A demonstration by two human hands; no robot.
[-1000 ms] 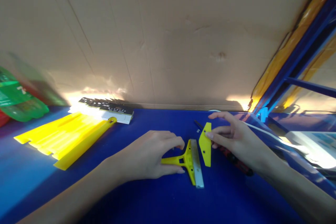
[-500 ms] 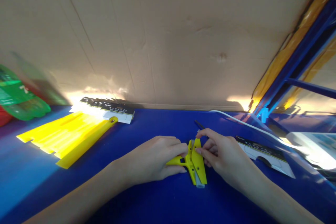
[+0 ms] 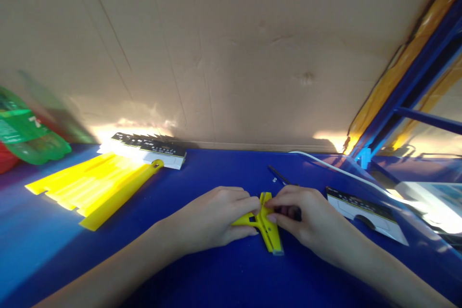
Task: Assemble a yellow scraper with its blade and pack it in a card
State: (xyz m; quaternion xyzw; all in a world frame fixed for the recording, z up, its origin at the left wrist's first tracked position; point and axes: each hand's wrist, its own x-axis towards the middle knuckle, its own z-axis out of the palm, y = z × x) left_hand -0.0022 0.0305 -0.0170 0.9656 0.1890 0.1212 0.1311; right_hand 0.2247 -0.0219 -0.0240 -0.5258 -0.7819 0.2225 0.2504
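Observation:
A yellow plastic scraper (image 3: 267,233) lies on the blue table, its head set crosswise to its short handle (image 3: 242,221). My left hand (image 3: 222,214) is closed around that handle. A yellow cover plate (image 3: 274,238) lies over the scraper's head, and a pale strip, perhaps a blade in its sleeve, shows at the near end. My right hand (image 3: 305,209) pinches at the cover plate with thumb and forefinger; its other fingers are curled. Just beyond it lie a thin dark rod-shaped tool (image 3: 277,172), partly hidden by the hand, and small shiny metal pieces (image 3: 275,180).
On the left, several yellow handles (image 3: 117,187) lie side by side against black-and-white cards (image 3: 164,155). A green bottle (image 3: 31,130) stands at far left. To the right are another card (image 3: 366,216), a white cable (image 3: 335,169) and a blue metal frame (image 3: 378,127).
The cover plate has moved left and now lines up over the scraper's head. My right fingers have shifted lower, uncovering the small metal pieces. My left hand keeps its hold.

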